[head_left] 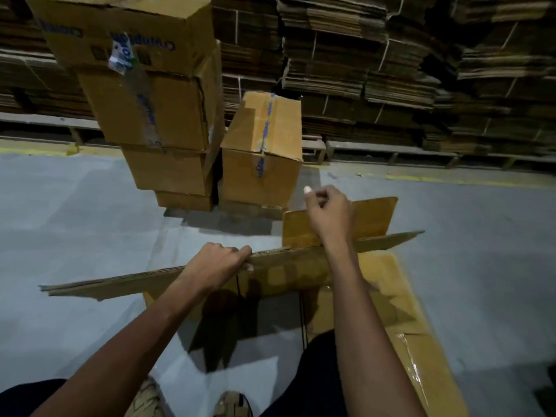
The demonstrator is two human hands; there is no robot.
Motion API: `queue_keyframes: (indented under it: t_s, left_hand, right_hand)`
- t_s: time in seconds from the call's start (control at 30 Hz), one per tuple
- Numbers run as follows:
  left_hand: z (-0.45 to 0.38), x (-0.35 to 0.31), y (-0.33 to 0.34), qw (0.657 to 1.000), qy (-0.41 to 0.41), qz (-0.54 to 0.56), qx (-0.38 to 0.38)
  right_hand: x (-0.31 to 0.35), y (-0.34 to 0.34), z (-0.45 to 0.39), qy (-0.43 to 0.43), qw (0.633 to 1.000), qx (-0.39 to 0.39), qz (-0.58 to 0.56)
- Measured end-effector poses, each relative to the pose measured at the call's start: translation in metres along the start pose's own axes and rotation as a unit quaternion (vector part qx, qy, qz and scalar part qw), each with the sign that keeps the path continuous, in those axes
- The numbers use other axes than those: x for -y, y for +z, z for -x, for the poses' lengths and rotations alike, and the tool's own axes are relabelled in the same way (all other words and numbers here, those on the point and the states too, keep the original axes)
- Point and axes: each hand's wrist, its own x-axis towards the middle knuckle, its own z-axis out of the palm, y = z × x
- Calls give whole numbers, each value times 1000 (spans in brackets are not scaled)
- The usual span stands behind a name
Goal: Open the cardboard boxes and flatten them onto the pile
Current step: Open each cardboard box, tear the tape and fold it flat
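Box in hand: the collapsed box [288, 261] stood on edge above the floor [75, 236], over the pile [388, 290].
Long axis: ran left to right, right end farther away; one flap [373, 218] pointed up.
Left hand [216, 266]: fingers curled over its top edge.
Right hand [329, 215]: fingers curled, seemingly on the flap.
Done: a few sheets lay flat.
Left: stacked boxes [162, 115] remained sealed, likely most of the job.

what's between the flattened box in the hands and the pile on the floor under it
Nothing visible. The flattened box, gripped by the left hand with the right hand above a flap, hangs over the pile with only open air and shadow between.
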Motion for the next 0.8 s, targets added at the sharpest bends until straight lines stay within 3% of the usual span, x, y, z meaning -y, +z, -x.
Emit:
queue_keyframes:
  t_s: [0.03, 0.1, 0.2, 0.27, 0.33, 0.37, 0.43, 0.57, 0.8]
  left_hand:
    - [1, -2, 3, 1000, 5, 6, 12]
    - [5, -2, 6, 1000, 11, 17, 10]
    - [10, 6, 15, 999, 35, 8, -39]
    - [10, 11, 23, 998, 24, 19, -50]
    - [9, 15, 24, 998, 4, 29, -52]
    - [9, 17, 25, 998, 0, 28, -58]
    - [8, 18, 19, 997, -3, 27, -67]
    - [1, 11, -10, 995, 14, 5, -97]
    - [-30, -2, -95, 995, 29, 14, -96]
  right_hand:
    - [-8, 8, -5, -32, 999, -11, 21]
    - [-25, 21, -13, -79, 991, 49, 91]
    - [-39, 22, -12, -107, 950, 227, 185]
    - [-38, 16, -6, -86, 920, 351, 148]
    - [-31, 13, 3, -92, 884, 428, 165]
    - [-29, 13, 8, -118, 868, 432, 214]
    - [-28, 14, 17, -172, 864, 370, 294]
    - [-24, -4, 25, -181, 911, 245, 279]
    - [7, -79, 45, -210, 915, 114, 325]
